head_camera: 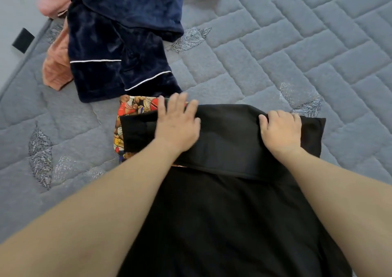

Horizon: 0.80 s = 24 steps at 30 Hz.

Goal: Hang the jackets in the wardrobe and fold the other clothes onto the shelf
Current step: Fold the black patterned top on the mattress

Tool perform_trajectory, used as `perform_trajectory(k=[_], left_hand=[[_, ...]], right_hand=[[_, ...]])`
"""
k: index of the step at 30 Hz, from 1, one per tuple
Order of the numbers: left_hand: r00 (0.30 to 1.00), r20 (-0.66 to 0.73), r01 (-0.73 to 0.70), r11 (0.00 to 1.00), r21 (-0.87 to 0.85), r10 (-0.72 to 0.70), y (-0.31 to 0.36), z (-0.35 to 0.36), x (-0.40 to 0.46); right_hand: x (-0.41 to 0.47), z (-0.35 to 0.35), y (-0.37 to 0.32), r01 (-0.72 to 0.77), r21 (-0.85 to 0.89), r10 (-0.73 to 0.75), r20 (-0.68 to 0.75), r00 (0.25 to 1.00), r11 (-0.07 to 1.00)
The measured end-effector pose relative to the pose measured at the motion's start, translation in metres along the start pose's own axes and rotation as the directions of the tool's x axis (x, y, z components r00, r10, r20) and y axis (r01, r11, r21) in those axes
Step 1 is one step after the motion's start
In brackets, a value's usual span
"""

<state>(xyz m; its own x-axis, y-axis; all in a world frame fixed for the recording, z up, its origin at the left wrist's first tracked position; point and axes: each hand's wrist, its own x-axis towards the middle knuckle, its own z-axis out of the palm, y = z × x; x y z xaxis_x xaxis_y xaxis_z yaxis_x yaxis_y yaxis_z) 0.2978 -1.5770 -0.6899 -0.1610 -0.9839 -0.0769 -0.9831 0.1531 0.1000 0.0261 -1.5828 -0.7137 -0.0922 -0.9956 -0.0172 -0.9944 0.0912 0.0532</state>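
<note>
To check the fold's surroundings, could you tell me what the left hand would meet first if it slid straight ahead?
Probably the colourful printed cloth just past the left hand's fingertips, then the navy velvet garment beyond; depth is hard to judge.

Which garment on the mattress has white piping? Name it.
The navy velvet garment, upper left beyond the hands; the black garment, the printed one and the orange one have none.
</note>
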Motion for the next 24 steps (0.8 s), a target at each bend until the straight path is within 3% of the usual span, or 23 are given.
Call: perform_trajectory(k=[3,5,12,24], left_hand=[[0.982,0.188,0.024,0.999,-0.049,-0.014,0.022,0.03,-0.004],[0.969,0.243,0.062,0.997,-0.047,-0.049,0.021,0.05,-0.007],[0.993,0.11,0.034,0.999,0.036,-0.038,0.014,0.081,-0.011],[0.994,0.106,0.008,0.997,0.073,-0.016,0.012,0.091,-0.006]], right_hand=[[-0.001,0.008,-0.003,-0.007,0.025,0.006,0.025,1.0,1.0],[-0.005,0.017,-0.008,-0.025,0.073,0.019,0.076,0.997,0.997],[-0.011,0.051,-0.011,-0.05,0.188,0.057,-0.034,0.998,0.981],[-0.008,0.067,-0.01,-0.015,0.246,0.037,-0.087,0.996,0.969]])
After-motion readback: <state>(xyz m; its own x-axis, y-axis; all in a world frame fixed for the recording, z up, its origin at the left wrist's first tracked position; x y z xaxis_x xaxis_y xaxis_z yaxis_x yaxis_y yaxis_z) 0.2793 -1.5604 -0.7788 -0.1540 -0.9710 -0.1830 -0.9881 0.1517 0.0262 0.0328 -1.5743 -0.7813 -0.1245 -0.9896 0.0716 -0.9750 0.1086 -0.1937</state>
